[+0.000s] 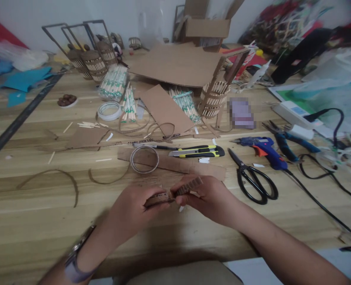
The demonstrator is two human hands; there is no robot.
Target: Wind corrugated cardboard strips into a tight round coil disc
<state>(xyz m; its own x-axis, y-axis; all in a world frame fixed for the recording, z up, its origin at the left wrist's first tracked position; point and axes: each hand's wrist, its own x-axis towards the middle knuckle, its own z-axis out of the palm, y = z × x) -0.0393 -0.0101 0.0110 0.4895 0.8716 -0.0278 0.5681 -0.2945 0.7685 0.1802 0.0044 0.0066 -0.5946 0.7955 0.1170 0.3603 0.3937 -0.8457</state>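
Near the table's front edge, both hands hold brown cardboard strip material between them. My left hand [138, 204] has its fingers wrapped round a curved brown piece [159, 198]. A ridged brown strip [190, 186] is pinched in my right hand [206, 198], and the two pieces meet between my fingertips. Whether they are one piece I cannot tell. Something small and white shows just below my right fingertips. Just beyond my hands, a long flat cardboard strip [178, 164] lies on the table, with a tape roll [145, 159] on its left part.
Black scissors [254, 180], a blue glue gun [264, 150] and pliers [285, 144] lie to the right. Beyond my hands are a yellow-black cutter [197, 151], stick bundles [114, 83], cardboard sheets [166, 111] and a slatted bucket [212, 99]. Cables run along the right side.
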